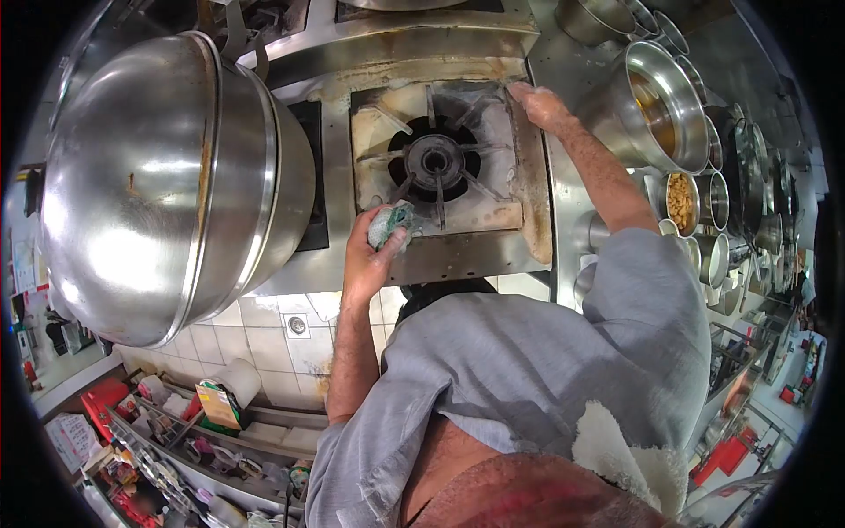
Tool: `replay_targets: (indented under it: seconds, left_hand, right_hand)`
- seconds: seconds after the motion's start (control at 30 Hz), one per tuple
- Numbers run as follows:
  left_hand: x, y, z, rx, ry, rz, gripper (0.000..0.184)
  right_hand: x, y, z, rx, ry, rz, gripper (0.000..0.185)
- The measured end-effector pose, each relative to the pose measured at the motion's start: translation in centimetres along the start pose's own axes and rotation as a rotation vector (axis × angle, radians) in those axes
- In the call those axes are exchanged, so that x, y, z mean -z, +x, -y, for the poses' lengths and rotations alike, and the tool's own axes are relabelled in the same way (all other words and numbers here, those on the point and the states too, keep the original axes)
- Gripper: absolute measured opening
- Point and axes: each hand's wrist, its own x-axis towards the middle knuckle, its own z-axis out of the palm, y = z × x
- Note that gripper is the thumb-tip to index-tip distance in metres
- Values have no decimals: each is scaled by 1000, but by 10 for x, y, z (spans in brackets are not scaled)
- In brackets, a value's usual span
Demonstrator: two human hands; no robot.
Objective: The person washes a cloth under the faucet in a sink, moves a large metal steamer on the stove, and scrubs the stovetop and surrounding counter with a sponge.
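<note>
My left hand is closed around a soapy green scouring pad, at the front left corner of the gas stove. White foam clings to the pad and my fingers. At the stove's back right corner, my right hand is bent with its fingers together against the stained rim. What it grips there, if anything, I cannot make out. Between my hands lies the burner, a dark ring with several metal grate arms on a wet, whitish, stained plate.
A huge domed steel vessel fills the left side. To the right stand a steel pot with brownish liquid and a smaller pot of yellowish pieces. Cluttered shelves run behind me over a tiled floor.
</note>
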Motion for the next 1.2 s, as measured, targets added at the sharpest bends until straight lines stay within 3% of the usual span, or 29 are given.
replay_targets:
  seconds: [0.07, 0.17, 0.23, 0.27, 0.33, 0.37, 0.4, 0.43, 0.47, 0.5, 0.53, 0.6, 0.63, 0.67, 0.7, 0.77, 0.83, 0.87, 0.97, 1.0, 1.07, 1.13, 1.2]
  left_hand:
    - [-1, 3, 0, -12, 12, 10, 41]
    - [-1, 3, -10, -29, 69, 37, 41]
    - [2, 1, -10, -36, 61, 33, 41]
    - [3, 0, -8, -34, 51, 31, 41]
    - [8, -4, -5, -10, 45, 23, 40]
    - [8, -6, -6, -10, 40, 11, 40]
    - [10, -9, -7, -10, 35, -3, 41]
    - [13, -10, -2, -12, 14, -7, 41]
    - [15, -13, -2, -13, 16, -10, 41]
    - [17, -15, -3, -13, 5, -26, 40]
    - [18, -14, -3, -13, -6, -39, 40]
    - [18, -12, -6, -5, -50, -42, 40]
    - [17, -11, -7, 1, -94, -48, 39]
    - [17, -10, -8, 3, -94, -47, 39]
    - [18, -9, -9, 2, -60, -51, 39]
    - [22, -9, -9, -1, -23, -59, 39]
    - [27, -9, -9, -51, 12, -112, 40]
    - [28, -4, -10, -58, 4, -120, 40]
    - [21, 15, -8, -63, -134, -185, 39]
    - [17, 27, -7, -70, -138, -181, 39]
    - [10, 45, -10, -109, -227, -155, 40]
    - [5, 43, -22, -109, -187, -144, 41]
    - [4, 37, -36, -151, -89, -137, 35]
  right_hand:
    - [-9, 4, -3, -7, -2, 14, 46]
    - [-9, 16, 6, -160, -37, -139, 42]
    - [5, 20, 19, -676, 257, -407, 34]
    - [-1, 29, 20, -677, 259, -412, 34]
    - [-26, 55, 14, -964, 1183, -1126, 31]
    - [-38, 75, 4, -1072, 1195, -1193, 36]
    - [-58, 102, -9, -1004, 1317, -1222, 42]
    - [-8, 103, 44, -898, 1663, -1154, 49]
    - [-19, 134, 50, -876, 1650, -1165, 51]
    - [-6, 149, 88, -1092, 1437, -1182, 53]
    - [-1, 162, 125, -960, 1646, -1285, 63]
    - [-38, 207, 186, -751, 1415, -1234, 68]
    - [-38, 208, 196, -750, 1412, -1235, 68]
    - [-43, 206, 205, -746, 1314, -1067, 69]
    - [-46, 204, 211, -741, 1218, -900, 71]
    - [-12, 179, 175, -833, 1315, -1106, 74]
    - [28, 144, 132, -1064, 1318, -1116, 73]
    - [45, 123, 116, -960, 1685, -1020, 75]
    - [-13, 178, 123, -975, 1430, -1129, 79]
    - [-18, 180, 149, -807, 1377, -1001, 84]
    - [-17, 175, 167, -782, 1319, -842, 86]
    - [-10, 174, 132, -841, 1404, -1075, 84]
    - [67, 115, 140, -675, 2075, -955, 84]
